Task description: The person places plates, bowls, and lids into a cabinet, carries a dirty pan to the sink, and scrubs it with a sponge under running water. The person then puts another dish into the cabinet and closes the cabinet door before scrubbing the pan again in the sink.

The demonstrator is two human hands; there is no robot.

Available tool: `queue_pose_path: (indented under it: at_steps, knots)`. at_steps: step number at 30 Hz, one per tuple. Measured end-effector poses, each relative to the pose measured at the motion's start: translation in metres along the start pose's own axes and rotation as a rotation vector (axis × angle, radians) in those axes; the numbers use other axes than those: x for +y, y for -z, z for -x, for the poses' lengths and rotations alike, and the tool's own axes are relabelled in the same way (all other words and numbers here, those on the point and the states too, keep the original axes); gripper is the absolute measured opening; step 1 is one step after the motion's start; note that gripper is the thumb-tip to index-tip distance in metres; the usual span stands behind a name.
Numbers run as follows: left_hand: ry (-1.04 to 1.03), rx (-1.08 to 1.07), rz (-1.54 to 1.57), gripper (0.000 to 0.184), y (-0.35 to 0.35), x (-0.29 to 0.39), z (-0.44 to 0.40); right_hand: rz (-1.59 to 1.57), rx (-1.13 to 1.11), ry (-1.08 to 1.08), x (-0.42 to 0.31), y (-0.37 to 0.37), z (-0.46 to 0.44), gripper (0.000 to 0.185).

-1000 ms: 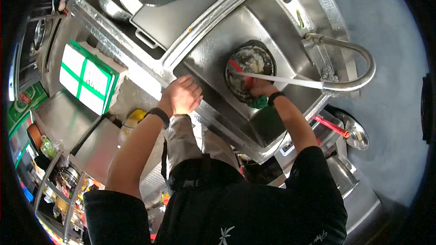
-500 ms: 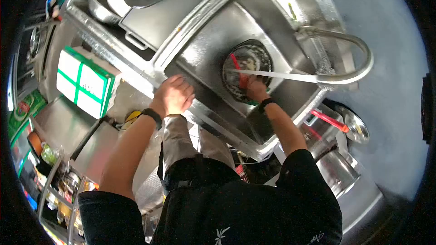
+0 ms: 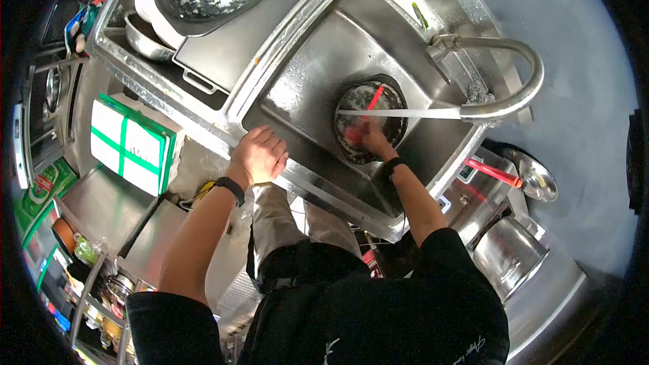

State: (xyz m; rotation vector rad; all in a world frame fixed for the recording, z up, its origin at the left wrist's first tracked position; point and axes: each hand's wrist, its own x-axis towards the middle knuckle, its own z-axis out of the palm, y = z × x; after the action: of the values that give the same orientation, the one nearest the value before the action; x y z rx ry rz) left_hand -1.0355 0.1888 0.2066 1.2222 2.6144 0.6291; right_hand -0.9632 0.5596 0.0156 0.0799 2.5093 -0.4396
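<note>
Inside the steel sink [image 3: 318,61], my right hand [image 3: 374,138] is closed round a red tool [image 3: 374,100] over a round dark pan [image 3: 393,93] with whitish residue. The tool's exact shape is blurred by water and motion. A stream of water runs from the curved faucet [image 3: 531,81] across the pan. My left hand [image 3: 258,154] rests on the sink's near rim, fingers curled in, with nothing visible in it.
At the upper left, a large dark pan [image 3: 196,0] with white residue sits on a metal tray [image 3: 236,54], beside a steel bowl [image 3: 145,40]. A white and green box [image 3: 128,138] stands left. A red-handled utensil [image 3: 493,173] and a steel pot [image 3: 508,254] lie right.
My right hand has moved the red tool round within the dark pan, and the tool's tilt has changed. My left hand stays at the rim. The whole view has shifted slightly.
</note>
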Motion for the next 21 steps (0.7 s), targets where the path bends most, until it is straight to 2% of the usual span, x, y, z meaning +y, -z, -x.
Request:
queue_pose_path:
  at_steps: [1, 2, 4, 5, 6, 8, 9, 13, 15, 16, 18, 19, 21]
  knots:
    - [-0.009, 0.004, -0.008, 0.020, 0.001, 0.000, -0.003, -0.359, 0.014, -0.132, -0.010, 0.015, -0.008, 0.080]
    - [-0.009, 0.017, -0.025, 0.019, 0.002, -0.002, -0.005, -0.365, 0.025, -0.123, -0.013, 0.016, -0.027, 0.080]
    - [-0.013, 0.017, -0.041, 0.017, 0.003, 0.002, -0.003, -0.444, 0.452, 0.093, -0.014, 0.004, -0.058, 0.062]
    - [-0.012, 0.020, -0.045, 0.017, 0.003, 0.003, -0.003, -0.137, 0.016, -0.069, -0.026, 0.004, -0.070, 0.041]
    - [-0.021, 0.006, -0.051, 0.017, 0.003, 0.001, -0.003, -0.154, 0.018, -0.074, -0.033, -0.014, -0.071, 0.041]
    - [-0.016, 0.006, -0.053, 0.017, 0.002, 0.004, -0.004, -0.079, 0.104, 0.237, -0.038, -0.047, -0.055, 0.026]
    - [-0.028, 0.010, -0.057, 0.017, 0.004, 0.004, -0.006, -0.010, 0.236, 0.335, -0.056, -0.009, -0.021, 0.033]
    - [-0.069, 0.016, -0.101, 0.017, -0.001, 0.004, -0.003, 0.041, 0.163, 0.381, 0.004, -0.019, 0.021, 0.033]
    - [-0.042, 0.018, -0.054, 0.018, -0.005, 0.001, -0.004, 0.321, 0.239, 0.299, 0.025, 0.004, 0.008, 0.037]
    - [-0.041, 0.014, -0.056, 0.018, -0.004, 0.002, -0.005, 0.316, 0.238, 0.299, 0.023, 0.018, -0.009, 0.037]
    - [-0.031, -0.012, -0.081, 0.018, -0.001, 0.004, -0.006, 0.263, -0.336, -0.104, 0.001, 0.044, -0.043, 0.041]
    - [-0.033, -0.016, -0.088, 0.018, -0.002, 0.003, -0.008, 0.256, -0.333, -0.102, -0.020, 0.048, -0.046, 0.041]
    - [-0.013, -0.056, -0.072, 0.018, 0.000, 0.004, -0.005, 0.337, -0.285, 0.155, -0.058, 0.033, -0.036, 0.042]
